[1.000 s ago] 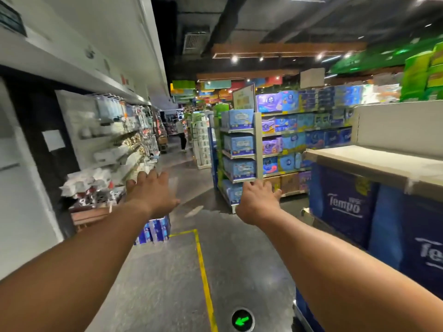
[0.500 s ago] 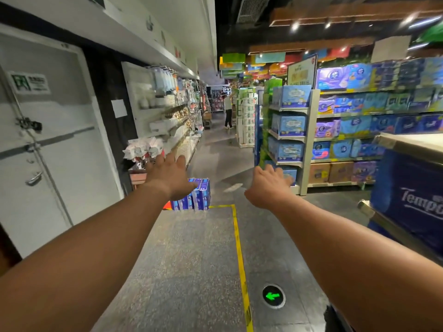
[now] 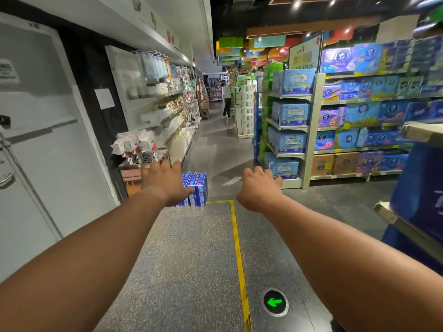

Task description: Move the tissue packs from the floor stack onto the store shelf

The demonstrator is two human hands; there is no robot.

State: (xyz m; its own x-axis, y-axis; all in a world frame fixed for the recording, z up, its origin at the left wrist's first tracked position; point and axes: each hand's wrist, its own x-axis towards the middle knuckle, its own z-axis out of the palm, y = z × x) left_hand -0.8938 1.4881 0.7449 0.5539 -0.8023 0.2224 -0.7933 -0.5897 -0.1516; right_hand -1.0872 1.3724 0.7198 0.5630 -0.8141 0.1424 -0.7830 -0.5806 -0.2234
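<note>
Both hands are being held out ahead with nothing in them: the left hand (image 3: pixel 165 184) is being stretched forward with fingers straight and spread, and the right hand (image 3: pixel 260 191) is being carried beside it with fingers loosely bent. The floor stack of blue, upright, plastic-wrapped tissue packs (image 3: pixel 196 191) is standing on the speckled grey floor (image 3: pixel 191 259) at the far corner of the yellow taped line (image 3: pixel 237 243), well apart from the hands though partly covered by the left one in view. The shelf of large dark-blue wrapped packs (image 3: pixel 417 188) at the right edge is probably the destination, but it is being cropped and blurred too much to be sure. Several risks are being run from here: the outer packs could be knocked over if the stack is reached from the side, the slippery film could be lost from a one-handed grip, and the low shelf edge (image 3: pixel 388 216) on the right could be clipped while a load is being carried back.
</note>
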